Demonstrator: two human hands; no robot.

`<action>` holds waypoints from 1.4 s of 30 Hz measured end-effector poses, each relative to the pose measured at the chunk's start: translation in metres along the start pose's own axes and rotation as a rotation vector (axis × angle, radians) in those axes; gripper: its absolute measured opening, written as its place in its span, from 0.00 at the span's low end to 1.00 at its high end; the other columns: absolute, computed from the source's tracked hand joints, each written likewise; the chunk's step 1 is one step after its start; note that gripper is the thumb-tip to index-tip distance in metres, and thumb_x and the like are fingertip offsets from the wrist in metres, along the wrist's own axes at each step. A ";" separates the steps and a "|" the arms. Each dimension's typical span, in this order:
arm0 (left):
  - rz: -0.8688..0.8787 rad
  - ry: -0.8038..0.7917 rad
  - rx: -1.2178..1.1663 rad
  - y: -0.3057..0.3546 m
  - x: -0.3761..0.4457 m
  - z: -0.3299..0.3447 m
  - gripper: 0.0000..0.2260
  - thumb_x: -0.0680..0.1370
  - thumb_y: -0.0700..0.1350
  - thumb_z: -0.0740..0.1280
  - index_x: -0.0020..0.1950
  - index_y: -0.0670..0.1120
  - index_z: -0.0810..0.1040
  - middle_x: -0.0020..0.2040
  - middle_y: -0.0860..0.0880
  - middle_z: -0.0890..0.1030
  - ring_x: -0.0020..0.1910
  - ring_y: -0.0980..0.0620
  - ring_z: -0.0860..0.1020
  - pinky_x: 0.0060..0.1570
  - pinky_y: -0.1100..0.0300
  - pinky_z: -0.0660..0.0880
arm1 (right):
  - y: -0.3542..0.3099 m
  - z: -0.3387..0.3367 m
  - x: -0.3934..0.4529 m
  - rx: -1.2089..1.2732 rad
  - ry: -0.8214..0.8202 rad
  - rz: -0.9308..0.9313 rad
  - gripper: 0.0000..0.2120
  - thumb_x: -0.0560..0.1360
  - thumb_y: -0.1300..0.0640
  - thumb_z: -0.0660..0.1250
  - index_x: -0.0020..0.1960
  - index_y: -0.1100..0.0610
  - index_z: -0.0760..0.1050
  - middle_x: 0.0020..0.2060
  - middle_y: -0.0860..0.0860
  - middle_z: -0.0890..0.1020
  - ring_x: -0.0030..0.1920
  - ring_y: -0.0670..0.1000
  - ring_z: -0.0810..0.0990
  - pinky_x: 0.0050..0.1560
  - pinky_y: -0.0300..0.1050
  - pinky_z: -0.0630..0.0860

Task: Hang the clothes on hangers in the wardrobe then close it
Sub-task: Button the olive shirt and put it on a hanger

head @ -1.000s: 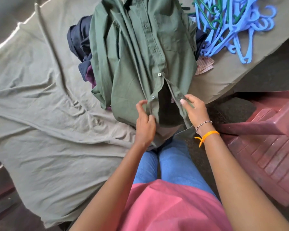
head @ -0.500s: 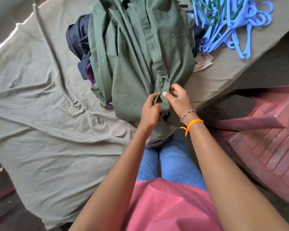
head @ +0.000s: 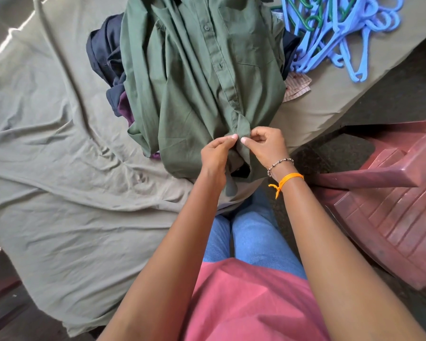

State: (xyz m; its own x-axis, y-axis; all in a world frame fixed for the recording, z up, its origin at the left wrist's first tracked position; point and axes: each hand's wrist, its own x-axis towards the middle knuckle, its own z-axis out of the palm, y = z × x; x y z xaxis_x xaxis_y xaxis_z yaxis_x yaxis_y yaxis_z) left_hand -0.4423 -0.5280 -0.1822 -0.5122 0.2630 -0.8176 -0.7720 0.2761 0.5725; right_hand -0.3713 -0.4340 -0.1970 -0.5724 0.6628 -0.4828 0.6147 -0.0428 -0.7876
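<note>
Both grips pinch the button placket near the hem: left hand [head: 215,153] and right hand [head: 265,143], fingertips almost meeting. The dark green shirt [head: 199,82] lies atop a clothes pile [head: 108,57] on the bed's wrinkled olive sheet [head: 59,168], blue hangers [head: 335,38] heaped nearby.

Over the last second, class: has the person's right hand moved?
Yes. The right hand has moved left along the green shirt, away from the red chair, and now meets the left hand at the button placket.
</note>
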 end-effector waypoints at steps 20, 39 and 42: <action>0.347 0.004 0.350 -0.006 0.009 -0.012 0.01 0.74 0.36 0.71 0.43 0.40 0.82 0.43 0.53 0.73 0.33 0.70 0.75 0.42 0.76 0.69 | -0.006 0.007 -0.013 0.122 0.092 0.117 0.06 0.69 0.63 0.74 0.40 0.61 0.77 0.32 0.54 0.80 0.34 0.51 0.79 0.41 0.49 0.81; 0.334 -0.027 0.340 -0.006 0.014 -0.020 0.02 0.73 0.38 0.72 0.42 0.44 0.83 0.43 0.53 0.75 0.35 0.66 0.75 0.43 0.73 0.70 | -0.014 -0.001 -0.020 0.457 -0.108 0.258 0.07 0.76 0.72 0.60 0.50 0.71 0.77 0.34 0.53 0.81 0.32 0.44 0.82 0.41 0.38 0.81; 0.321 -0.066 0.334 -0.005 0.013 -0.018 0.02 0.73 0.36 0.72 0.42 0.43 0.82 0.42 0.52 0.74 0.33 0.68 0.75 0.42 0.73 0.71 | -0.011 0.001 -0.020 0.376 -0.042 0.202 0.05 0.73 0.71 0.67 0.48 0.73 0.77 0.31 0.53 0.81 0.30 0.43 0.82 0.38 0.36 0.81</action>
State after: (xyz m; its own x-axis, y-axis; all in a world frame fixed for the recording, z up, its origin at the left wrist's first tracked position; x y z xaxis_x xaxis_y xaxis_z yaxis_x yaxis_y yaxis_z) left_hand -0.4517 -0.5428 -0.1967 -0.6721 0.4388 -0.5964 -0.4092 0.4512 0.7931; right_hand -0.3672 -0.4471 -0.1786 -0.4872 0.5824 -0.6508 0.4804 -0.4436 -0.7566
